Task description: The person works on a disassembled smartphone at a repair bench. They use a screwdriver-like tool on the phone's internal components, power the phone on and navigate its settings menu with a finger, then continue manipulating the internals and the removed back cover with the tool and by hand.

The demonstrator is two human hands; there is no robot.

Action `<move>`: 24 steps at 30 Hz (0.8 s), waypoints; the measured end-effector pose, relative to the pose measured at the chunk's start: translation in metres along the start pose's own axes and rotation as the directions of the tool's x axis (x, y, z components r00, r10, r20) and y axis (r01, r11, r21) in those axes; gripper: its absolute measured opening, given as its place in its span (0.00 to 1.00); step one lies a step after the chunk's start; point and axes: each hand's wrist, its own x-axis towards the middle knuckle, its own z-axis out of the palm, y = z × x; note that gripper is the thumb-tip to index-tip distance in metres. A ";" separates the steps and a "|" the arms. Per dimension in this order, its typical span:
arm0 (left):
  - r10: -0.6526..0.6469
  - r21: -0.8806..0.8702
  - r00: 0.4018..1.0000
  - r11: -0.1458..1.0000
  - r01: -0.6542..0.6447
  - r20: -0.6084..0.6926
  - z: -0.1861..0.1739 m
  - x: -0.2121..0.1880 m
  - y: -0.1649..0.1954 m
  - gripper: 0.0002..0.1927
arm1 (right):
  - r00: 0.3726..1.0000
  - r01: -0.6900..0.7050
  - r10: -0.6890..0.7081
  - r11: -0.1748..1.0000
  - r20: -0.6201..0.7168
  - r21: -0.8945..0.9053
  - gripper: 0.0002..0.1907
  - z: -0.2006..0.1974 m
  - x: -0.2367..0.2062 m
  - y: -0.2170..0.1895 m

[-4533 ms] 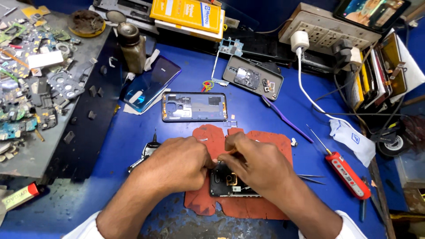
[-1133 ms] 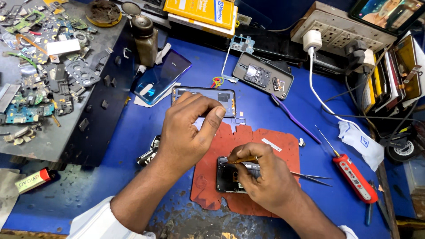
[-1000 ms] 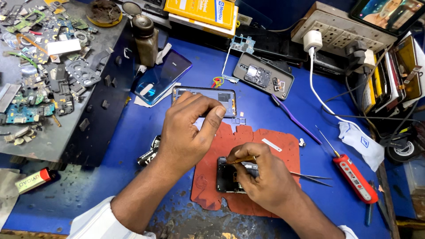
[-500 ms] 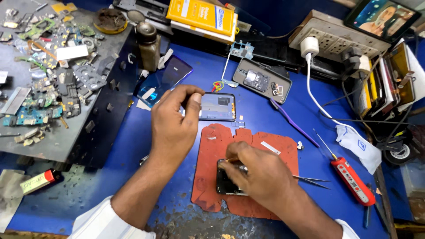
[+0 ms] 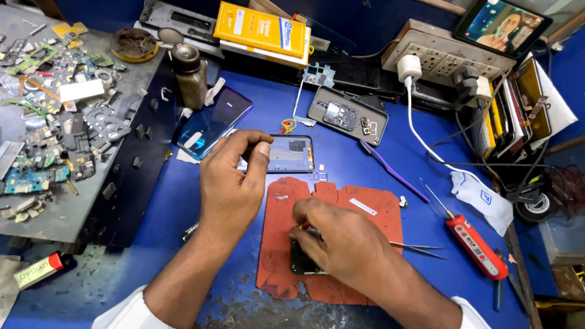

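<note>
The small dark phone part (image 5: 300, 262) lies under my right hand (image 5: 344, 240) in the lower centre of the frame, on the red-brown work mat (image 5: 372, 210) that covers the blue table (image 5: 183, 207); I judge it light, stiff and fragile, with exposed works that should not be pressed, so it is best held by its outer edges; my right hand lies over it with the fingers curled down onto its top edge, seemingly pinching something small there, though whether that grip is pressed fully together I cannot tell, since the knuckles hide the fingertips; my left hand (image 5: 234, 183) is raised just left of centre, thumb and forefinger drawn close as if nipping a tiny piece too small to make out, right at the near edge of the phone frame (image 5: 289, 153) that lies flat above the mat; beside that frame to the left lies a glossy blue back cover (image 5: 213, 122); a pair of tweezers (image 5: 420, 248) rests to the right of my right hand, a red-handled screwdriver (image 5: 472, 244) further right, a purple pry tool (image 5: 390, 170) above them, and a grey opened phone body (image 5: 347, 116) in the upper centre; the grey tray of loose scrap parts (image 5: 55, 122) fills the upper left.
</note>
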 end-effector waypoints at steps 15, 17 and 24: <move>-0.027 -0.038 1.000 0.999 0.028 0.011 0.001 0.001 0.001 0.06 | 0.998 -0.054 0.051 0.993 -0.033 -0.104 0.13 -0.001 0.001 0.000; -0.054 -0.070 0.999 0.996 0.054 -0.003 0.002 0.000 0.000 0.06 | 0.992 -0.108 0.105 0.993 -0.067 -0.041 0.14 -0.004 0.004 0.005; -0.108 -0.120 0.994 0.987 0.104 -0.020 0.004 0.004 -0.005 0.08 | 0.929 0.020 0.126 0.922 -0.347 0.387 0.17 0.009 0.058 0.041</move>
